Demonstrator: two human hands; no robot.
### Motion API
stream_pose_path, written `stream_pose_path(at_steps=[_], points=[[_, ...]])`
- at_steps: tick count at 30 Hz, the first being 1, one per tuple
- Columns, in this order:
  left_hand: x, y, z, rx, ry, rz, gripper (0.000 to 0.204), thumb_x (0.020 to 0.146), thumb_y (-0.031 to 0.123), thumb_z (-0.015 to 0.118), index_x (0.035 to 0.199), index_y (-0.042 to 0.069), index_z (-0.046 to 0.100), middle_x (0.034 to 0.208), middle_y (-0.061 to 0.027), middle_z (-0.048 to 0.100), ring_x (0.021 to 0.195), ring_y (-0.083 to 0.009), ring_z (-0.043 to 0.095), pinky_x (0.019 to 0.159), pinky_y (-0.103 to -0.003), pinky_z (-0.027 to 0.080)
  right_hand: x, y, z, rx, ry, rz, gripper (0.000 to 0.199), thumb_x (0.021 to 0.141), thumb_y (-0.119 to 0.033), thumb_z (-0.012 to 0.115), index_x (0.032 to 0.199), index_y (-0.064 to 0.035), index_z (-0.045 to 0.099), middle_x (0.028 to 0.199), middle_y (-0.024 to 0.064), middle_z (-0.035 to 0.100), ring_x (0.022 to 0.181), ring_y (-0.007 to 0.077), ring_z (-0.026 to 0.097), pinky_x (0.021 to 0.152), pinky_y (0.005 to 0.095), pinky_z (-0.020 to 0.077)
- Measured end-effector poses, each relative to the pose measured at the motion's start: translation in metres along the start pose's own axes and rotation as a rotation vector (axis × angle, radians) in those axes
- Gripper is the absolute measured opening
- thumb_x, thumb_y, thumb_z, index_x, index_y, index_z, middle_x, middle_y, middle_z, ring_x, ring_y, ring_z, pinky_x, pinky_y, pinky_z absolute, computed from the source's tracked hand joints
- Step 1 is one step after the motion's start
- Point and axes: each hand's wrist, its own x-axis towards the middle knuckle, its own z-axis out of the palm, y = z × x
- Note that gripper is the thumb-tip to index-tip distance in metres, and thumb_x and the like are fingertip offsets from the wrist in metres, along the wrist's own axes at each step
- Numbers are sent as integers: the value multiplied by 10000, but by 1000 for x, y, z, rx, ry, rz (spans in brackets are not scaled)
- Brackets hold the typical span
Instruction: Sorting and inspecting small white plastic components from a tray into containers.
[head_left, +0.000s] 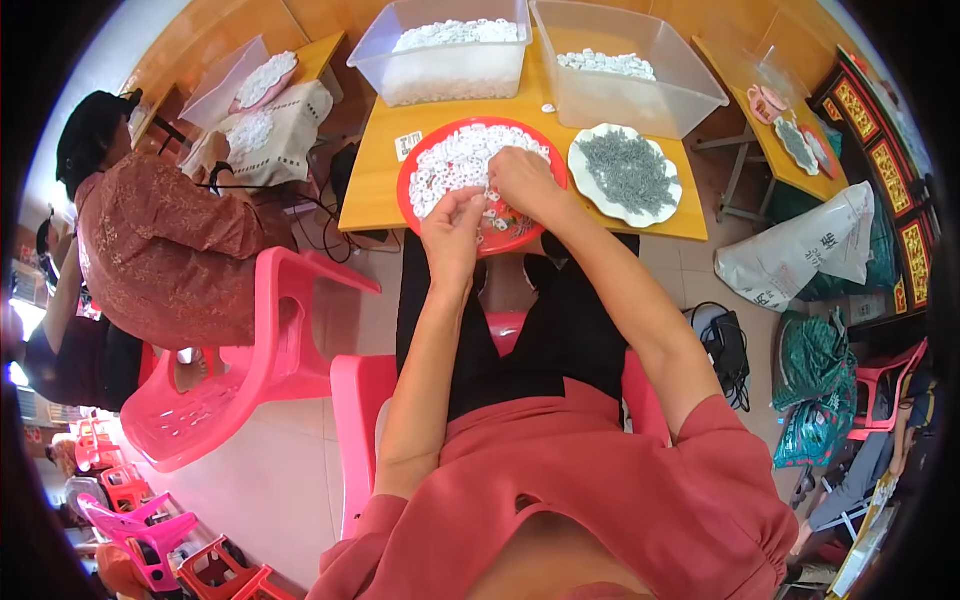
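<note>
White plastic rings (450,165) lay heaped in the red plate (512,232). Her left hand (452,228) pinched one ring at the near rim; her right hand (522,180) curled closed among them. Picking singly seemed wisest.

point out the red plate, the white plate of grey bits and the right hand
red plate (520,232), head view, bare red rim at the lower right
white plate (594,200), head view, bare white rim at the lower left
right hand (522,180), head view, back of the hand over the red plate
</note>
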Motion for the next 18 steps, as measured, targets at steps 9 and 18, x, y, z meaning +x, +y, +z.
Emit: stream_pose_path(at_steps=[9, 18], points=[[-7, 7, -4, -2, 8, 38, 180, 989, 85, 705, 1151, 28, 757, 888, 7, 720, 689, -52, 616, 582, -203, 443, -11, -19, -17, -36, -108, 8, 165, 868, -81, 629, 899, 52, 721, 942, 270, 728, 909, 451, 729, 772, 528, 587], [-12, 56, -10, -232, -38, 19, 266, 972, 34, 703, 1237, 16, 718, 902, -22, 743, 772, -76, 684, 683, -200, 482, -52, -69, -127, 1016, 102, 158, 59, 933, -39, 737, 930, 19, 732, 775, -5, 705, 679, 22, 605, 607, 207, 485]])
